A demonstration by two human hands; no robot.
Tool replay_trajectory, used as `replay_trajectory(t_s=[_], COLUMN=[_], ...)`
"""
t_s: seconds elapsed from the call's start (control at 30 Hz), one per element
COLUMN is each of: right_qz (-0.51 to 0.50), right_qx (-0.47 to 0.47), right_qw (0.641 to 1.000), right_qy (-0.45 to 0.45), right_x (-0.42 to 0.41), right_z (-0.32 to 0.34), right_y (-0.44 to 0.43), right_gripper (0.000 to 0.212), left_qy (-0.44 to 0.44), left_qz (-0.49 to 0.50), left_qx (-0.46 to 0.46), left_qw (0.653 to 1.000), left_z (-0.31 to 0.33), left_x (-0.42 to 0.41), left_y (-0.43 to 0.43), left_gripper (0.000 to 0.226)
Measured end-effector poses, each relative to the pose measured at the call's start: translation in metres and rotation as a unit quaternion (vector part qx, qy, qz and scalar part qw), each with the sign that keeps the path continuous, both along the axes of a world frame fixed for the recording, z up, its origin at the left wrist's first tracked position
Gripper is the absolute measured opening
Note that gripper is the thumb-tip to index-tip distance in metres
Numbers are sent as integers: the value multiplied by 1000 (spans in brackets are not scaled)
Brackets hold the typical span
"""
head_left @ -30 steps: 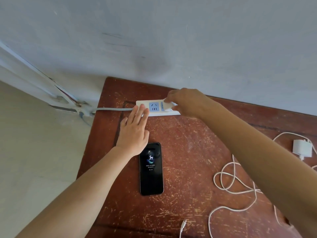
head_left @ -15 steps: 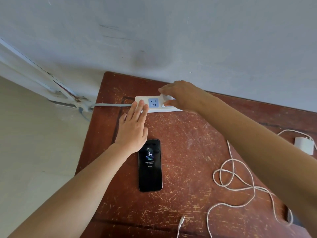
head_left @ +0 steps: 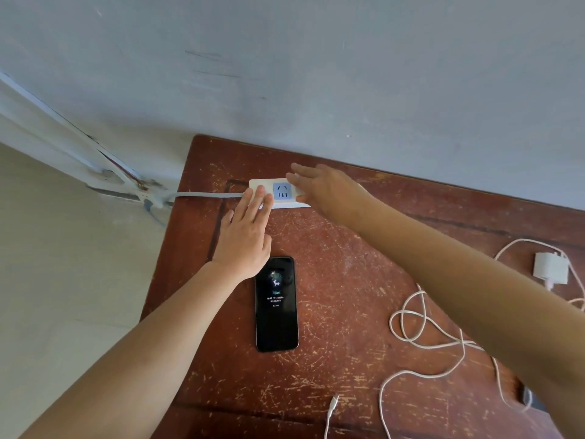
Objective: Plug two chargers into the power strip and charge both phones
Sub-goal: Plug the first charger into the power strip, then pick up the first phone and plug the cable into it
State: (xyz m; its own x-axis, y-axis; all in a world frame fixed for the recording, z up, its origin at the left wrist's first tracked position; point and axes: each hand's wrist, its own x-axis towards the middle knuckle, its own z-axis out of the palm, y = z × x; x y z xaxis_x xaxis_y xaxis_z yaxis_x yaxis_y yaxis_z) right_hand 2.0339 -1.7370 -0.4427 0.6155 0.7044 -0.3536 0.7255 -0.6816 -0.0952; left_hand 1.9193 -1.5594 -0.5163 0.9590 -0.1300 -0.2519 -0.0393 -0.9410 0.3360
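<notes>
A white power strip (head_left: 257, 184) with a blue socket (head_left: 281, 194) lies at the back of the worn red-brown table (head_left: 348, 274). My left hand (head_left: 245, 242) lies flat with its fingertips on the strip's left end. Over the strip's right part hovers my right hand (head_left: 329, 191), fingers stretched out; a bit of white charger (head_left: 298, 184) shows under them. A black phone (head_left: 277, 304) with a lit screen lies below my left hand. A second white charger (head_left: 550, 267) sits at the right, with white cable (head_left: 411, 324) looped in front. A dark corner, perhaps another phone (head_left: 531, 402), peeks from under my right forearm.
The strip's grey cord (head_left: 205, 194) runs off the table's left edge toward pipes (head_left: 120, 179) at the wall's foot. A loose cable plug (head_left: 334, 402) lies near the front edge. A grey wall stands right behind the table; pale floor is on the left.
My right hand, closed around the white charger at the strip before, has stretched its fingers out over it. My left hand stays on the strip's left end.
</notes>
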Motion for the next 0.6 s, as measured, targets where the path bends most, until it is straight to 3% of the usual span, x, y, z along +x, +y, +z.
replay_trajectory(t_s=[0.17, 0.3, 0.43, 0.6], right_qz=[-70, -139, -322, -465], right_qx=[0, 31, 164, 136], right_qw=[997, 989, 932, 875], right_qy=[25, -31, -34, 14], right_x=[1, -26, -82, -181], right_z=[9, 16, 14, -21], right_y=[9, -7, -62, -156], right_gripper=[63, 96, 84, 75], left_qy=[35, 79, -2, -18], left_qz=[-40, -42, -43, -86], left_qx=[38, 47, 49, 19], left_qw=[998, 995, 998, 996], left_z=[13, 37, 52, 39], left_x=[8, 16, -13, -65], left_y=[5, 7, -13, -69], left_gripper=[71, 63, 57, 60])
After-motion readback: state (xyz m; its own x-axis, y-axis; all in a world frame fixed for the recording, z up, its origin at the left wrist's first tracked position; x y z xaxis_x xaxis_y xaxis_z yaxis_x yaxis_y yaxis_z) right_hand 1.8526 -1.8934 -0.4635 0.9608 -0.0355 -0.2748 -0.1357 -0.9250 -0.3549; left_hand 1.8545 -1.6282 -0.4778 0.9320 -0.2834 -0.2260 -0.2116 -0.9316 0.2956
